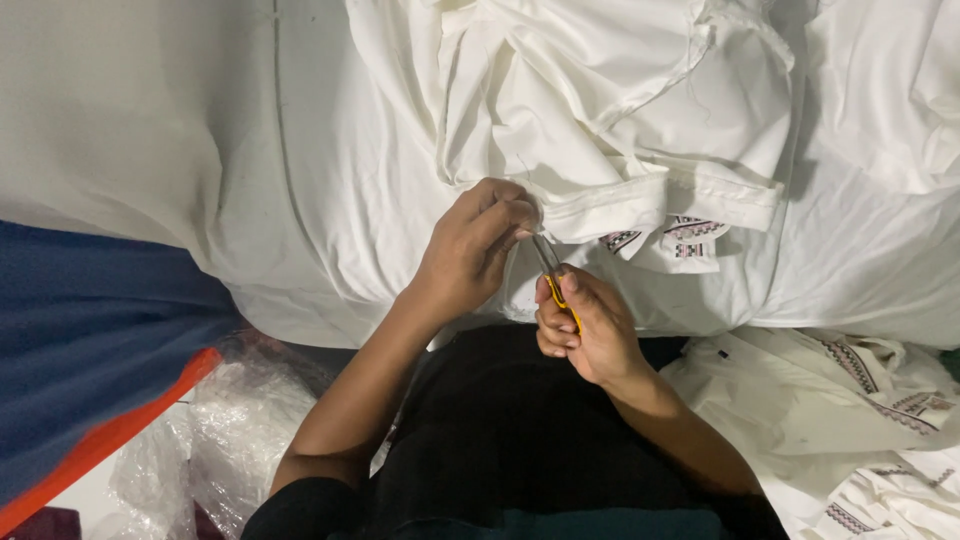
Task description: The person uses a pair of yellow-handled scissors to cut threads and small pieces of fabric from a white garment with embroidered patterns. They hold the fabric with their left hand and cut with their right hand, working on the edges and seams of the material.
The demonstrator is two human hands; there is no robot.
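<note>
Pinching white garment point(610, 205) cuff edge with left hand point(470, 250), fingers closed on fabric. Right hand point(585, 330) gripping yellow-handled thread snips point(553, 275), blades at the cuff, probably touching it. More garments point(880, 410) piled right.

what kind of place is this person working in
Probably a garment workshop or finishing area. The left hand pinches a white garment's hem while the right hand works yellow-handled thread snips. More white garments with patterned trim are piled alongside, plus clear plastic bagging.
</note>
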